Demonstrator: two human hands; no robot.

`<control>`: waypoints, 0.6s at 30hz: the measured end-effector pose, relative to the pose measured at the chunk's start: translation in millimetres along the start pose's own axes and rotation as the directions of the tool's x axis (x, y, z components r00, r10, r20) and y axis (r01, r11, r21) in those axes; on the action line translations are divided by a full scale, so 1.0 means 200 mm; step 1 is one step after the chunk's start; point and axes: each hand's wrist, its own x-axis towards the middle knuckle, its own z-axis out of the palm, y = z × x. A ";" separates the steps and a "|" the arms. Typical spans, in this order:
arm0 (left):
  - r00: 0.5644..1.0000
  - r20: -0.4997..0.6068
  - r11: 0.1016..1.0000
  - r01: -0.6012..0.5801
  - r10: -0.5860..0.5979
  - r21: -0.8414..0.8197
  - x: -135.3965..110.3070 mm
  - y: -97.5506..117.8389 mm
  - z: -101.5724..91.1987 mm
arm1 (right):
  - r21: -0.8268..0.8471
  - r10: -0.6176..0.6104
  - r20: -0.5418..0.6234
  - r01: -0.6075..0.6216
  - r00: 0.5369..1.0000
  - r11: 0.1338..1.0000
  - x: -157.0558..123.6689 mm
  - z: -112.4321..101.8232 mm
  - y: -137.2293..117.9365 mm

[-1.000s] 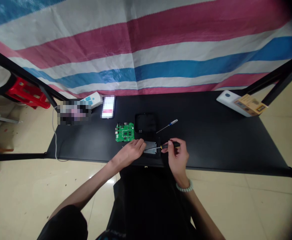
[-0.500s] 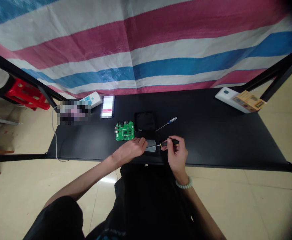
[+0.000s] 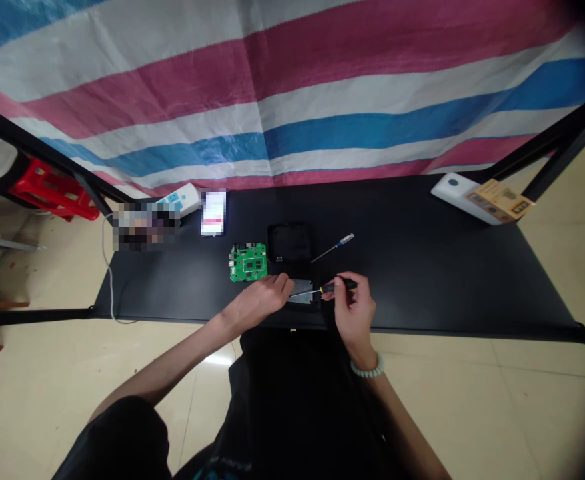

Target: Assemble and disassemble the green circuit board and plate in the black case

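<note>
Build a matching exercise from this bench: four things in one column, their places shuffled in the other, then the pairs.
Things
1. green circuit board
2. blue-handled screwdriver
3. black-handled screwdriver
4. white block

Places
A. held in the right hand
B. far right corner of the table
C. lying loose, right of the black case
D. just left of the black case

Pairs: 1-D, 2-C, 3-A, 4-B
</note>
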 end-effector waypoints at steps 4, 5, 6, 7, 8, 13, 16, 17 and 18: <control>0.998 -0.054 0.997 0.013 -0.017 -0.072 -0.01 -0.01 0.02 | 0.009 0.009 -0.002 -0.009 1.000 1.000 0.00 0.00 0.00; 0.998 -0.067 0.997 0.012 -0.018 -0.082 -0.01 -0.01 0.03 | 0.007 0.011 -0.002 -0.011 1.000 1.000 0.00 0.00 0.00; 0.996 -0.083 0.996 0.011 -0.018 -0.088 -0.01 -0.02 0.05 | 0.004 0.011 -0.001 -0.011 1.000 1.000 0.00 0.00 0.00; 0.994 -0.104 0.996 0.012 -0.022 -0.094 -0.02 -0.02 0.06 | -0.001 0.009 -0.001 -0.009 1.000 1.000 0.01 0.00 0.00; 0.991 -0.131 0.995 0.018 -0.031 -0.103 -0.02 -0.02 0.07 | -0.007 0.005 -0.001 -0.005 1.000 1.000 0.01 0.00 0.00; 0.906 -0.315 0.911 0.151 -0.284 -0.384 -0.10 -0.02 0.11 | -0.013 0.011 -0.005 -0.011 1.000 1.000 0.01 0.00 0.00; 0.709 -0.389 0.727 0.253 -0.588 -0.638 -0.20 -0.01 0.13 | -0.012 0.017 -0.004 -0.017 1.000 1.000 0.01 0.00 0.00; 0.627 -0.392 0.666 0.285 -0.674 -0.689 -0.24 -0.01 0.14 | -0.014 0.016 -0.003 -0.016 1.000 1.000 0.01 0.00 -0.01; 0.551 -0.380 0.606 0.312 -0.743 -0.732 -0.28 -0.01 0.15 | -0.017 0.016 -0.004 -0.016 1.000 1.000 0.01 0.00 0.00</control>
